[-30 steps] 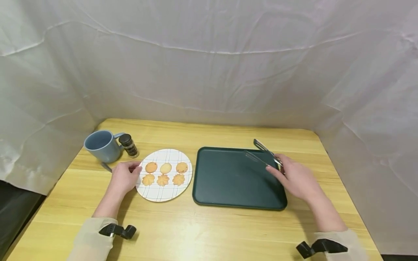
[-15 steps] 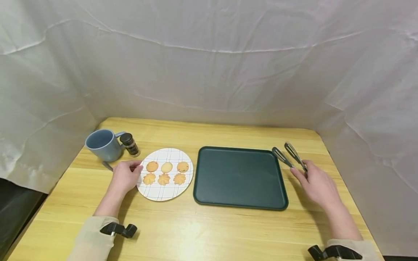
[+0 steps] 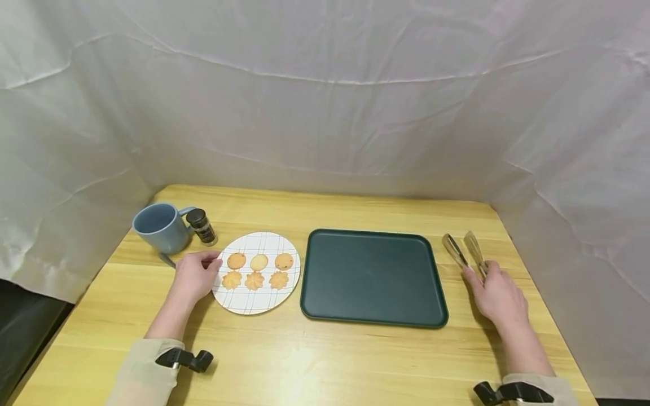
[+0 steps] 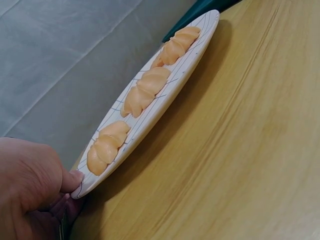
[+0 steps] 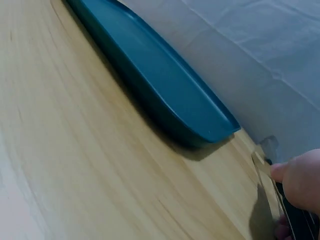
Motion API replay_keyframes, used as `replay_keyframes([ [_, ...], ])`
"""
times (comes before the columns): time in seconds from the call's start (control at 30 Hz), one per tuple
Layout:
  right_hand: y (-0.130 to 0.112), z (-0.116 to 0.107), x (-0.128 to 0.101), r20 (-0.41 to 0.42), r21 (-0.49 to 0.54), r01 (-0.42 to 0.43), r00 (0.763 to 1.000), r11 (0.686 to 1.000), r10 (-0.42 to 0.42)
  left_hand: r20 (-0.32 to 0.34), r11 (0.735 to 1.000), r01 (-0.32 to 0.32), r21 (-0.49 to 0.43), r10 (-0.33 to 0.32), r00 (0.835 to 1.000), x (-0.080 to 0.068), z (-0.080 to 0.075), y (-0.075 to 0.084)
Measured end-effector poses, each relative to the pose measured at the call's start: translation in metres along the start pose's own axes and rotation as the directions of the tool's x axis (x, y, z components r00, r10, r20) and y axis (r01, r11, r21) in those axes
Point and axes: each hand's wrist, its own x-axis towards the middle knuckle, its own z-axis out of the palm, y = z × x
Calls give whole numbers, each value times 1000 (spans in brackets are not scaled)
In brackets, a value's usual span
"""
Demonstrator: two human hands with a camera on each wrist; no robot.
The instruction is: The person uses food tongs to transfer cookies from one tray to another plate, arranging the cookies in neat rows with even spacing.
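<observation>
My left hand [image 3: 194, 276] pinches the left rim of a white checked plate [image 3: 228, 301], its thumb over the edge in the left wrist view. Several cookies [image 3: 254, 280] lie on the plate in two rows, the near ones fluted [image 4: 145, 92] and the far ones round. On the far right, my right hand [image 3: 500, 296] holds metal tongs [image 3: 457, 251] whose two ends stand apart and point away from me. Nothing is between those ends. Part of the tongs' grip is hidden by the hand, and the right wrist view shows only its thumb and a dark section.
A dark green tray [image 3: 373, 276] lies between the plate and the tongs. Back left stand a blue mug [image 3: 165, 234] and a small black-capped shaker [image 3: 201, 226]. A grey handle [image 3: 166, 260] pokes out behind my left hand. Grey-white cloth [image 3: 325, 124] surrounds the wooden table.
My right hand has carried the tongs from above the tray's right side to the table area right of it. The left hand, plate and cookies stay where they were.
</observation>
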Motion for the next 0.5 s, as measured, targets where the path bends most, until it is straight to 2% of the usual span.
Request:
replay_keyframes([
  [0.17,-3,2,0,10,-23,-90,996,996,91,11,1000,-3,4,3,1000,1,0,2],
  [0.5,-8,4,-2,-16,-79,-151,989,985,150,44,999,-18,47,16,999,4,-4,1],
])
